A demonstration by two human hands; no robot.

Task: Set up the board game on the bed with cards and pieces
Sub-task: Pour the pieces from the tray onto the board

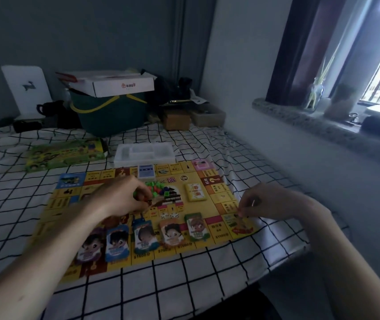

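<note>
Both forearms reach over game board [216, 197] on bed [184, 269].
Left hand [124, 197] grip curled beside coloured pieces [159, 187]; right hand [265, 202] pinches small piece at board's corner; money stacks [145, 236] below left grip.

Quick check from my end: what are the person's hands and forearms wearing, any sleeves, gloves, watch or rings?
Both forearms are bare as far as the frame shows, with no sleeves in view. The left hand and the right hand wear no gloves. No watch, band or ring shows at either wrist or on the fingers, though the picture is dim and somewhat blurred, so a thin ring could be missed.
</note>
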